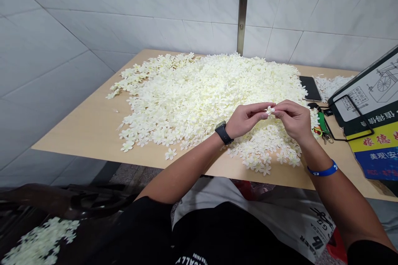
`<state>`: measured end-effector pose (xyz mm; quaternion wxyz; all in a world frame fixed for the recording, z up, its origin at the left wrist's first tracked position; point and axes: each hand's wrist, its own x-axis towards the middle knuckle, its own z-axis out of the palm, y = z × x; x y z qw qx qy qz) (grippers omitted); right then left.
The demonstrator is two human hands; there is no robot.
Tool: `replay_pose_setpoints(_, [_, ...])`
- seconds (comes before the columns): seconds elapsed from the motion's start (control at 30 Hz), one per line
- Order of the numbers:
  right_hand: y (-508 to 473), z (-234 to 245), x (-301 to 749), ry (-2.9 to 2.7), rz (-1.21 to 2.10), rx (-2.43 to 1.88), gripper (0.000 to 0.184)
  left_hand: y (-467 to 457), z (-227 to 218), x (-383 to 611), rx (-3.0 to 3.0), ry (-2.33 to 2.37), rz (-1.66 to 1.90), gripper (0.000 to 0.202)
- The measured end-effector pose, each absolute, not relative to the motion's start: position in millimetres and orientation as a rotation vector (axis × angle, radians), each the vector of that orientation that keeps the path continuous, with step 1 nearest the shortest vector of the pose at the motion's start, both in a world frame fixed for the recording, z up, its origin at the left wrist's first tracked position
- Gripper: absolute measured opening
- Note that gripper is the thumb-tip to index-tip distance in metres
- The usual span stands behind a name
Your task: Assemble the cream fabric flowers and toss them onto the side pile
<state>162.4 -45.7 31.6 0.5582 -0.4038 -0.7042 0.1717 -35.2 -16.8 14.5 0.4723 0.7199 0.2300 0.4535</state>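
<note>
My left hand point(247, 119) and my right hand point(290, 120) meet above the table, with their fingertips pinching a small white artificial flower point(270, 110) between them. Much of the flower is hidden by my fingers. Just below my hands spreads a large pile of cream-white artificial flowers point(199, 95), lying loose on the light wooden table point(77, 136). A black watch point(223, 133) circles my left wrist, and a blue wristband point(322, 169) circles my right.
To the right lie a black phone point(310, 87), keys with a green fob point(323, 124), a smaller white heap point(332, 87), a black-framed board point(363, 87) and a yellow-and-blue printed sheet point(373, 153). More flowers point(40, 242) lie on a dark surface at lower left. Tiled walls point(124, 8) back the table.
</note>
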Motion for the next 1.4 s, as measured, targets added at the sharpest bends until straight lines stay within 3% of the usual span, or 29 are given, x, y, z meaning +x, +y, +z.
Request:
replay_pose_setpoints(0.47, [-45.2,31.1,164.7,-1.634,0.481,-0.984,0.009,-18.1,19.0,-35.2,1.637,0.539,1.129,0.044])
replay_pose_setpoints(0.77, [-45.0,33.0,165.4,-1.668,0.189,-1.200,0.032,-21.3,20.7,-35.5,1.725,0.613,1.240,0.042])
replay_pose_setpoints(0.9, [-41.0,29.3,167.2,-1.721,0.109,-1.230,0.004,-20.0,19.3,-36.7,1.769,0.653,1.243,0.042])
replay_pose_setpoints(0.97, [-40.8,29.1,166.7,-1.706,0.137,-1.184,0.013,-18.9,18.6,-36.9,1.767,0.665,1.250,0.043])
replay_pose_setpoints(1.13, [-46.5,32.9,159.4,-1.708,0.317,-0.957,0.003,-17.6,16.2,-35.3,1.748,0.604,1.236,0.041])
replay_pose_setpoints(1.4, [-48.0,31.1,157.6,-1.682,0.350,-0.924,0.011,-15.8,14.6,-33.9,1.732,0.584,1.171,0.037])
